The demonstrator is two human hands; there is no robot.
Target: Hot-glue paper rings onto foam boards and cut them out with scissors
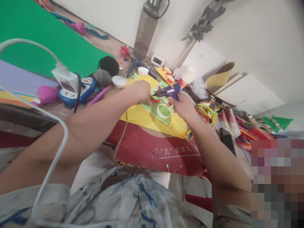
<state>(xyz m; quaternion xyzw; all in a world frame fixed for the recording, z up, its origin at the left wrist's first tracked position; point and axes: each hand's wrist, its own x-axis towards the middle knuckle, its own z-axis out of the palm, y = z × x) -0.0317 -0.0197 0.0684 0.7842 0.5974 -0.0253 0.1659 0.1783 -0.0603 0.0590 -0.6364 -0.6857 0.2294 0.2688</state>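
My right hand (182, 104) is wrapped round a blue glue gun (174, 91), whose dark nozzle points left. Just left of the nozzle tip is my left hand (142, 91), its fingers bent downward beside a red ring-shaped piece (155, 98); what they hold, if anything, is hidden. Under both hands a light green sheet (154, 110) lies on yellow paper (135, 113). A pale ring (164, 110) rests on the green sheet below the glue gun.
A blue power strip (68, 98) with a white plug stands at left, its cable crossing my left arm. Behind are a tall bottle (145, 30), yarn balls (108, 66) and a small white clock (157, 60). Yellow-handled scissors (206, 110) lie at right.
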